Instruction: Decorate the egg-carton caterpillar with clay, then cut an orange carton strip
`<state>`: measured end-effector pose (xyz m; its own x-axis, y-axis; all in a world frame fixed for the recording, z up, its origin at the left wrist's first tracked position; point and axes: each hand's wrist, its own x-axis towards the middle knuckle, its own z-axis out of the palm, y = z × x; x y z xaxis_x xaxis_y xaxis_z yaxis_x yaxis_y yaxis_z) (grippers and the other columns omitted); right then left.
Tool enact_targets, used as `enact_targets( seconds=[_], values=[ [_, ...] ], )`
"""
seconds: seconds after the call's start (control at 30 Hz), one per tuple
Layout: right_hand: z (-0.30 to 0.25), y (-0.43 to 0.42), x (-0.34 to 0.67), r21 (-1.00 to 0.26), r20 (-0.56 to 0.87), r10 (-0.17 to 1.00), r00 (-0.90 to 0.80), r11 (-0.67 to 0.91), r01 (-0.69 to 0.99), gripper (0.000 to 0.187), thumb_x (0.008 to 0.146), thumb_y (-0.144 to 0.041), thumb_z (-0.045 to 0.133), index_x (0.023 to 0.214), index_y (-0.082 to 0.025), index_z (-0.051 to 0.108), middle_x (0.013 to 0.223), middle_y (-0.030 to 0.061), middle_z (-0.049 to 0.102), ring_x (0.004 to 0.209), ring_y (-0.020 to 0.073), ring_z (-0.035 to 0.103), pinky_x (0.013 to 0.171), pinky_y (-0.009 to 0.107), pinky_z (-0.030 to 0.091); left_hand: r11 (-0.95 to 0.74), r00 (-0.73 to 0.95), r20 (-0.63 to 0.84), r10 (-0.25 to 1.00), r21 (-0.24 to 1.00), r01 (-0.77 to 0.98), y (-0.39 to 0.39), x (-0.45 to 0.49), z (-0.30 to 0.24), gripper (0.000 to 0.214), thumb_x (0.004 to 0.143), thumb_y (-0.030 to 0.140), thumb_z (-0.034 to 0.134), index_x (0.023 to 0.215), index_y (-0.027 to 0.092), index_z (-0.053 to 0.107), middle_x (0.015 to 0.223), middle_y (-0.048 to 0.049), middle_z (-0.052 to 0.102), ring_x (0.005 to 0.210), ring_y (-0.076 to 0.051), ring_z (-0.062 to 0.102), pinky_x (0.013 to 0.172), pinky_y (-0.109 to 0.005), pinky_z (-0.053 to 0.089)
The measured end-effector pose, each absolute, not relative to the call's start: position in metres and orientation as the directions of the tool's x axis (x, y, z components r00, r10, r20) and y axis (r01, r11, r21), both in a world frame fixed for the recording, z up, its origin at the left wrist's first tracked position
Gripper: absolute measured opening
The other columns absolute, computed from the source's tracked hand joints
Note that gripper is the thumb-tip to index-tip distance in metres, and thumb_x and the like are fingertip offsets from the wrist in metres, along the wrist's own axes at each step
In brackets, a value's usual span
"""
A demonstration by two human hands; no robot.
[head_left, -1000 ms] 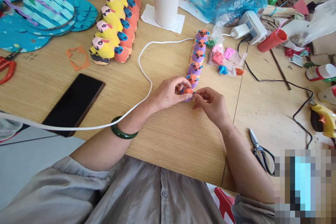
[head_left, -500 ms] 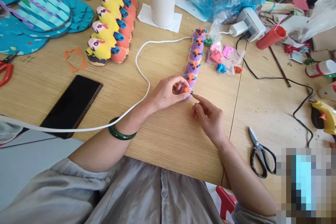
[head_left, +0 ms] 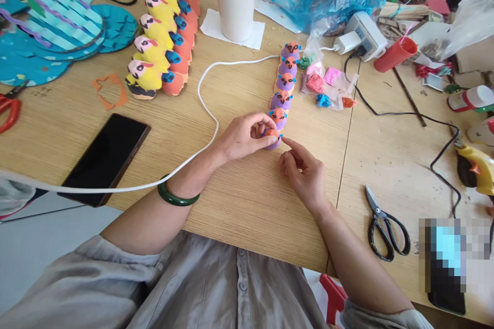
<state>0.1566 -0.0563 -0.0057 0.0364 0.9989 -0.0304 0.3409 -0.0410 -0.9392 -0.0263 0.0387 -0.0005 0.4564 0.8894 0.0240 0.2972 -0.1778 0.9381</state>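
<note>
A row of purple and orange clay figures (head_left: 283, 97), with small blue ears and dark eye marks, runs away from me on the table. My left hand (head_left: 247, 136) has its thumb and fingers closed around the nearest clay figure (head_left: 272, 144), partly covering its face. At that figure's right side, by a blue ear, is the tip of my right index finger. My right hand (head_left: 304, 169) points with this finger stretched out and the others curled. Whether a tiny dark piece sits at the fingertip is hard to see.
Small bags of coloured clay (head_left: 318, 82) lie right of the row. A white cable (head_left: 200, 92) crosses beneath my left side, near a phone (head_left: 108, 157). Scissors (head_left: 380, 221) lie at right. Yellow and orange clay rows (head_left: 154, 49) and a white bottle (head_left: 234, 0) stand behind.
The view has shifted slightly. Both hands keep almost the same pose at the nearest figure, with the right fingertip still beside the ear.
</note>
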Motion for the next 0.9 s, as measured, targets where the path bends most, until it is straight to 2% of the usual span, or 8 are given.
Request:
enact_targets(
  seconds=[0.23,0.43,0.6,0.77,0.9],
  values=[
    [-0.003,-0.057,0.157,-0.944,-0.011,1.000,0.029,-0.020,0.330,0.039,0.096,-0.026,0.052,0.131,-0.020,0.068,0.078,0.0002,0.066,0.061,0.0104,0.057,0.058,0.025,0.050,-0.150,0.477,-0.003,0.879,0.948,0.282,0.039,-0.027,0.003,0.029,0.082,0.042,0.074,0.100,0.018,0.073,0.076,0.0017,0.059,0.059,-0.008,0.048,0.055,-0.021,0.038],
    [-0.005,-0.057,0.158,-0.950,-0.013,1.000,0.029,-0.021,0.312,0.038,0.096,-0.026,0.052,0.129,-0.017,0.068,0.074,-0.0005,0.063,0.060,0.0106,0.055,0.060,0.026,0.049,-0.202,0.469,0.029,0.883,0.924,0.323,0.039,-0.028,-0.002,0.038,0.071,0.038,0.085,0.103,0.019,0.073,0.081,0.0011,0.065,0.065,-0.010,0.051,0.057,-0.022,0.038],
    [-0.012,-0.056,0.153,-0.943,0.054,0.998,0.013,0.047,0.331,0.041,0.095,-0.025,0.051,0.133,-0.019,0.067,0.073,-0.0012,0.063,0.060,0.0104,0.052,0.059,0.025,0.045,-0.251,0.489,0.062,0.870,0.909,0.331,0.040,-0.028,-0.002,0.034,0.075,0.040,0.084,0.100,0.020,0.073,0.082,0.0006,0.063,0.066,-0.010,0.050,0.058,-0.023,0.038],
    [-0.018,-0.058,0.155,-0.966,0.069,0.995,0.078,0.047,0.256,0.040,0.098,-0.027,0.050,0.134,-0.019,0.066,0.075,-0.0010,0.062,0.059,0.0102,0.052,0.057,0.025,0.046,-0.252,0.494,0.057,0.868,0.907,0.338,0.041,-0.029,-0.001,0.030,0.077,0.036,0.081,0.102,0.020,0.073,0.085,-0.0003,0.063,0.065,-0.010,0.048,0.056,-0.022,0.038],
    [-0.024,-0.058,0.157,-0.922,0.133,0.990,0.048,0.106,0.373,0.037,0.099,-0.027,0.051,0.132,-0.022,0.068,0.076,0.0010,0.064,0.061,0.0122,0.053,0.057,0.026,0.046,-0.217,0.502,0.029,0.864,0.922,0.322,0.041,-0.029,-0.002,0.030,0.077,0.031,0.080,0.104,0.021,0.072,0.083,0.0007,0.060,0.064,-0.009,0.047,0.055,-0.021,0.037]
  ],
)
